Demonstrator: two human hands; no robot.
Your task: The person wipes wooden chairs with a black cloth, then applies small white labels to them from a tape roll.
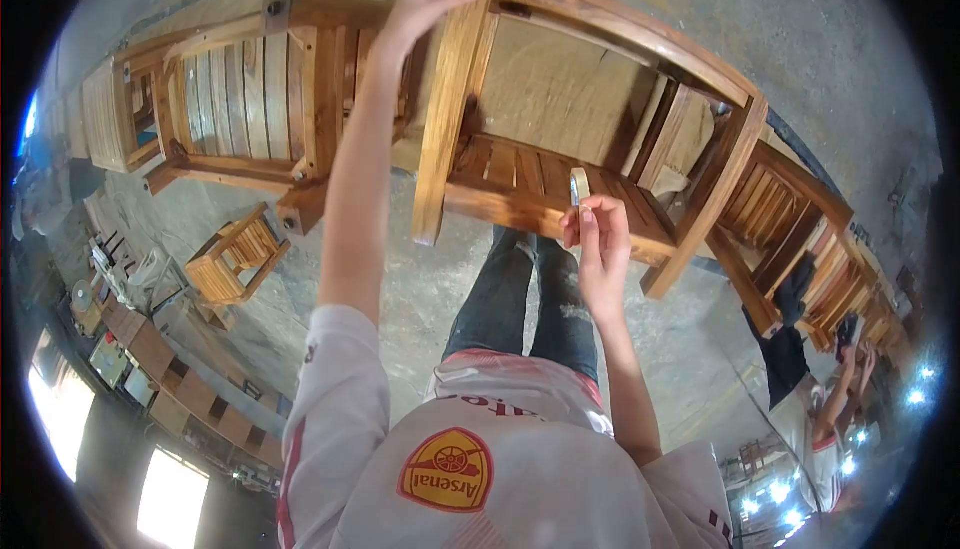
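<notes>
A wooden chair [560, 119] fills the upper middle of the frame, its slatted seat facing the camera and its legs and rails spreading toward the top and right. The left hand [425, 9] reaches up at the top centre and grips one pale upright leg [450, 99] of it, fingers curled over the leg's upper end. The right hand [598, 244], just right of centre, pinches a small roll of tape [579, 187] between thumb and fingertips, holding it on edge against the front rail of the seat, touching or nearly touching the wood; which, cannot be told. Below the hands, the person's dark trousers [530, 289] and white shirt with a red and yellow badge [447, 469] occupy the lower middle. In the upper left another slatted chair [240, 99] lies beside the first, and a small wooden stool [238, 254] stands on the concrete floor [400, 299] at the left. At the right edge, more chairs [800, 239] line up, with another person [815, 419] nearby.
</notes>
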